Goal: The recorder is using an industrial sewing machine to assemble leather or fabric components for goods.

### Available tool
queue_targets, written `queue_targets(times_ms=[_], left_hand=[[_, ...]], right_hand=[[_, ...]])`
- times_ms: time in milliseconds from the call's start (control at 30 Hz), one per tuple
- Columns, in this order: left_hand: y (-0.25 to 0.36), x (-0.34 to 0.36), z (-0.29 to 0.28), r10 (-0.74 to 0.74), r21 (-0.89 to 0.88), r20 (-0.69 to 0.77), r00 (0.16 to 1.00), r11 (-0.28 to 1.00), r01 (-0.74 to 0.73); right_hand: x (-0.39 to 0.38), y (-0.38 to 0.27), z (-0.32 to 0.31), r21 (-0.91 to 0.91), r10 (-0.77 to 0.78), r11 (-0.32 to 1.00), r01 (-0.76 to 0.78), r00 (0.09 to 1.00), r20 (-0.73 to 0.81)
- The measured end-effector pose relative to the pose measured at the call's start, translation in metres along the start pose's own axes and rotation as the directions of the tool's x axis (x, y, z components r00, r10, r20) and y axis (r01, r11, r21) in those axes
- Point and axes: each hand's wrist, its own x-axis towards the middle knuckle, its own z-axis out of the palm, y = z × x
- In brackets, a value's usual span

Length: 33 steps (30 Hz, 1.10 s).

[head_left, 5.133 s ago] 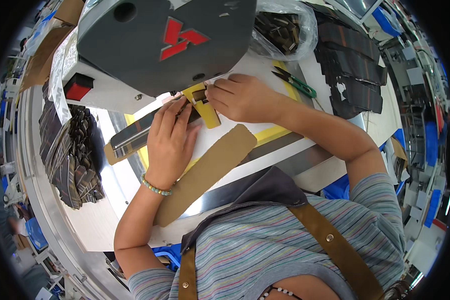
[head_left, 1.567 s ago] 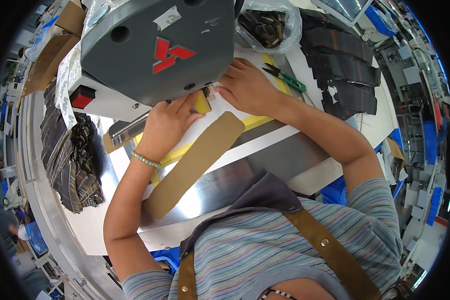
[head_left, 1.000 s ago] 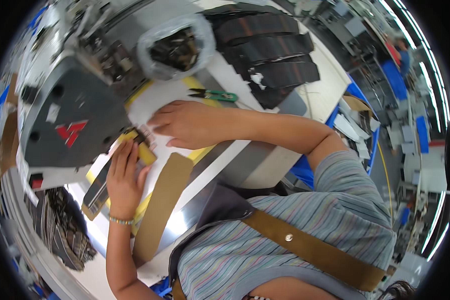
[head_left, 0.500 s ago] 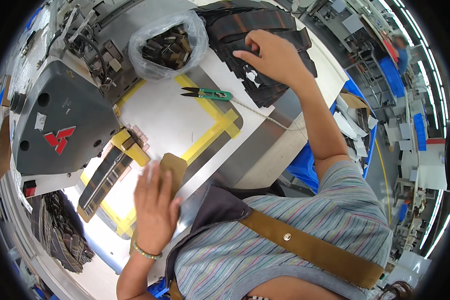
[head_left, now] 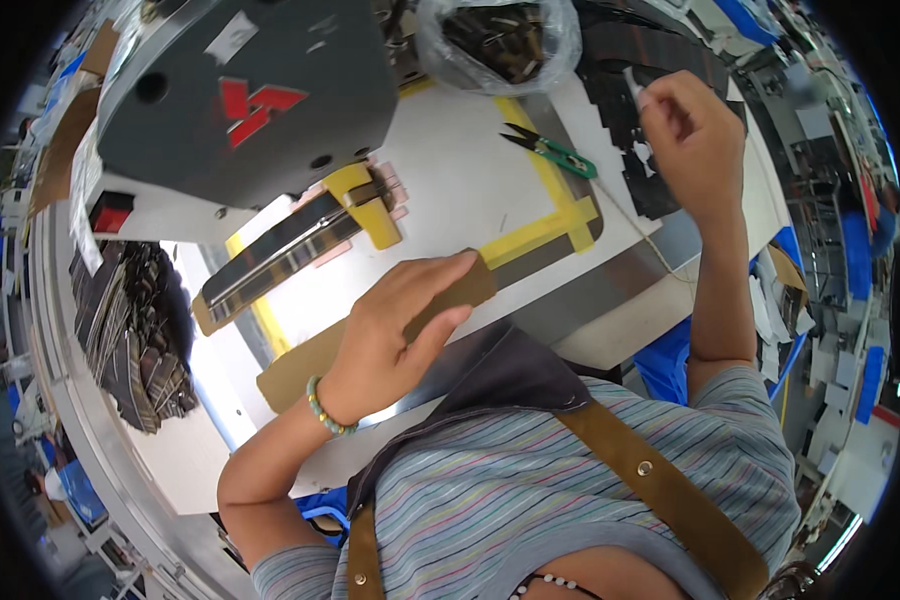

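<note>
My left hand rests over a long brown card strip at the near edge of the work surface, fingers stretched and thumb apart. Over the stack of dark cloth pieces at the far right, my right hand is closed in a pinch. A small pale strip sticks out at its fingertips; its kind is unclear. Ahead of my left hand, a striped dark cloth strip lies on a second brown card, its far end beneath a yellow piece by the machine.
A grey machine head overhangs the surface at left. Green thread snips on a cord lie near the yellow tape. A clear bag holds small cloth pieces. Striped cloth is heaped at left; a blue bin stands right.
The view has shifted, so the table things appear farther right. My right hand has gone from loosely spread to a pinch with a pale strip. More of the card shows beneath my left hand.
</note>
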Motion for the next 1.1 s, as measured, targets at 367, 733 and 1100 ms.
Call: queue_targets(times_ms=[367, 733, 1100], left_hand=[[-0.026, 0.028, 0.017, -0.393, -0.759, 0.051, 0.918, 0.582, 0.292], [-0.039, 0.017, -0.040, -0.054, 0.338, -0.335, 0.941, 0.925, 0.173], [-0.063, 0.023, -0.037, 0.240, 0.728, -0.120, 0.963, 0.681, -0.079]], right_hand=[[-0.035, -0.074, 0.094, 0.516, -0.584, 0.768, 0.379, 0.745, 0.322], [0.022, -0.046, 0.150, 0.490, -0.608, 0.781, 0.388, 0.654, 0.451], [0.049, -0.041, 0.180, 0.558, -0.543, 0.802, 0.214, 0.651, 0.531]])
